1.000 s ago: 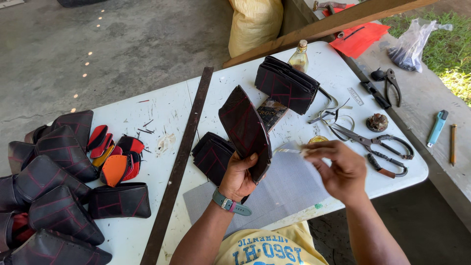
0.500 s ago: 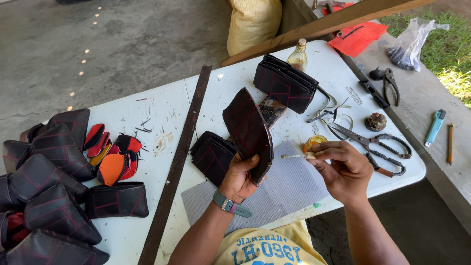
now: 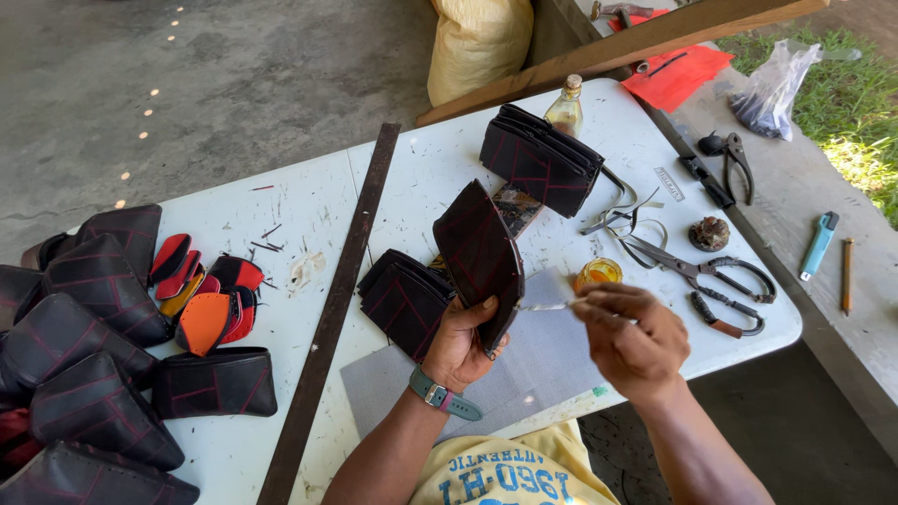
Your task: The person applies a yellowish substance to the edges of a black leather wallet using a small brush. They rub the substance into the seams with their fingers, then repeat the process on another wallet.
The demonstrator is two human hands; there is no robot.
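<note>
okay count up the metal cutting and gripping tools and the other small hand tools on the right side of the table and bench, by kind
Scissors: 1
Pliers: 1
Blue utility knife: 1
Pencil: 1
Wooden-handled tool below the scissors: 1
Total: 5

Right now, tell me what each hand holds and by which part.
The left hand grips a dark stitched leather piece by its lower end. The right hand pinches a thin brush by its handle end.

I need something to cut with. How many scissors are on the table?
1: large scissors on the table's right end, just beyond the right hand. Pliers lie farther back; more may be hidden.
</note>
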